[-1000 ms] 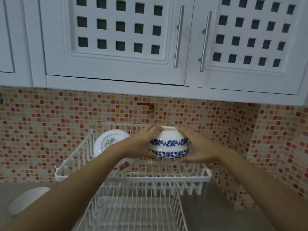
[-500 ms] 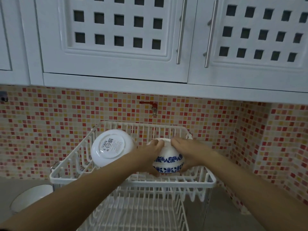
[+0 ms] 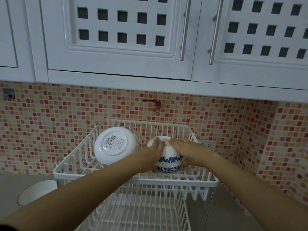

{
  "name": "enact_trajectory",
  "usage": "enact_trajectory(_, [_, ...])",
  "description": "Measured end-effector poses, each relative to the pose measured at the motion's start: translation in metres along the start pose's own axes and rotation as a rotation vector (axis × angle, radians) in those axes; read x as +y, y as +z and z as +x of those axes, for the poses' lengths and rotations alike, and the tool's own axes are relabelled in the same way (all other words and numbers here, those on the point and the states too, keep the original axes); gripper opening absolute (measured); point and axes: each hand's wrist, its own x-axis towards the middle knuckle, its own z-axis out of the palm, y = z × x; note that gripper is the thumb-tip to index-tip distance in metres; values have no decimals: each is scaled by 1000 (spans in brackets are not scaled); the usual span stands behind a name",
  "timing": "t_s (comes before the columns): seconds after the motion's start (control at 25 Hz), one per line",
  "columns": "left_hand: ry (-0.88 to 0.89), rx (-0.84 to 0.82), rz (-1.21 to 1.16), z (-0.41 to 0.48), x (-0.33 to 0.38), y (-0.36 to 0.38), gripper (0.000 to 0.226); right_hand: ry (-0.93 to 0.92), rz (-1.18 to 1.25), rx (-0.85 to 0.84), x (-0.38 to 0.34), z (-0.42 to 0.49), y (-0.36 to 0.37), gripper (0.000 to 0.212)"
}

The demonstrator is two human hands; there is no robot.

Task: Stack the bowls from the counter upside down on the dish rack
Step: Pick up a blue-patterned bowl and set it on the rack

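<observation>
The white bowl [image 3: 115, 145] leaning on its side in the upper tier of the dish rack [image 3: 138, 178] carries a printed label with a QR code on its base; the lettering is too small to read. Just right of it in the same tier, the blue-patterned bowl [image 3: 168, 161] sits upside down, its blue floral bands facing the camera. The left hand [image 3: 154, 151] and right hand [image 3: 186, 150] press flat against its sides, fingers wrapped over the upturned base, covering much of it. A third bowl [image 3: 37, 191], plain white, stands on the counter [image 3: 10, 189] left of the rack, partly hidden by the left forearm. The rack's lower tier is cut off by the frame's bottom edge.
</observation>
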Motion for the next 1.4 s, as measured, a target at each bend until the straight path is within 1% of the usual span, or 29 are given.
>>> enact_trajectory(0.16, [-32,-11,35,5,0,2,99,5,15,0,2,4,5,95])
enact_trajectory(0.28, [-44,-15,49,9,1,3,99,5,44,-2,2,3,6,97])
enact_trajectory(0.44, [-28,-39,65,9,0,3,98,14,20,6,1,0,2,101])
enact_trajectory(0.52, [-15,-45,24,4,0,0,96,36,39,-37,3,-4,-3,104])
enact_trajectory(0.6, [-18,-19,-65,-6,3,-9,87,64,84,-57,2,-10,-12,100])
enact_trajectory(0.64, [-15,21,-90,-13,4,-18,79,84,110,-17,-1,-12,-18,94])
enact_trajectory(0.72, [-21,153,-108,-32,4,-39,67,124,145,148,-16,-17,-35,79])
enact_trajectory(0.84, [-102,404,-204,-63,-19,-69,55,168,255,364,-57,-19,-61,70])
enact_trajectory(0.92, [-149,534,-270,-86,-47,-80,49,143,317,446,-91,-12,-72,69])
enact_trajectory(0.96, [-176,572,-277,-97,-61,-83,47,121,339,468,-109,-6,-76,69])
enact_trajectory(1.12, [-368,610,-263,-149,-137,-78,48,-14,420,462,-204,42,-90,66])
enact_trajectory(1.2, [-445,614,-231,-173,-176,-73,49,-52,450,460,-250,70,-97,65])
enact_trajectory(1.28, [-507,602,-214,-193,-215,-68,48,-62,471,458,-291,99,-104,64])
enact_trajectory(1.4, [-600,580,-215,-221,-280,-53,46,-29,483,432,-350,142,-106,63])
